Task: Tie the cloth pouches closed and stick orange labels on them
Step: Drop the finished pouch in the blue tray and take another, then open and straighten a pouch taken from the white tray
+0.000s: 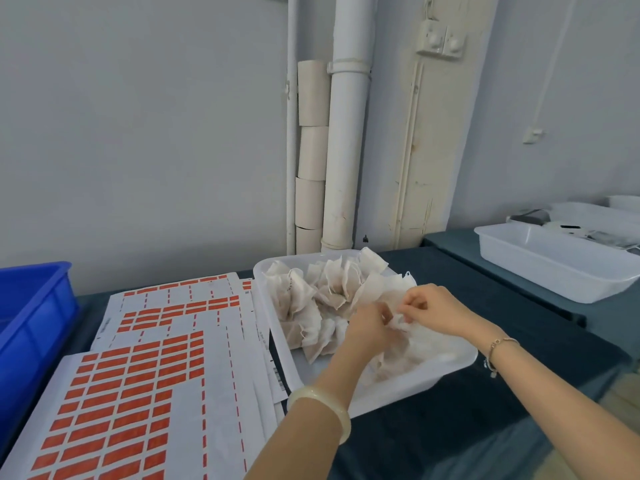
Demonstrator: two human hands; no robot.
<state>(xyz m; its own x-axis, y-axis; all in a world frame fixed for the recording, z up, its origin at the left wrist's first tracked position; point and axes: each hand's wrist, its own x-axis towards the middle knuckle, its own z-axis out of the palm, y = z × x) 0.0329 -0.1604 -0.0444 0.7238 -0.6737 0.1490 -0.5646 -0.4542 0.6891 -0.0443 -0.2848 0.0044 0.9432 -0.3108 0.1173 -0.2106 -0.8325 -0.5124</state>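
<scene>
Pouch (398,322) sits between both hands, mostly covered by them and blurred. String or knot not readable, and cannot tell which end is its mouth or how its long axis runs. Left hand (372,327) shows its back, fingertips hidden behind the cloth. Both forearms cut off by the bottom edge.

Loose pouches (322,296) are piled just beyond and left of the hands, crumpled, open corners sticking up, no common direction. All lie in the white tray (415,386) under the hands. Label sheets (131,393) lie flat left of the left hand, touching the tray's left wall, long axis running away from the person. The orange labels have their long sides across.

Both hands are over the tray's near right part, almost touching. Left hand's fingers curl in and pinch the pouch cloth, pale bangle (322,410) on the wrist. Right hand (433,306) is palm down, thumb and fingers curled, pinching the same cloth from the right, thin bracelet (498,348) on the wrist.

Blue crate (31,317) far left of the left hand, second white tray (554,268) beyond the right hand
</scene>
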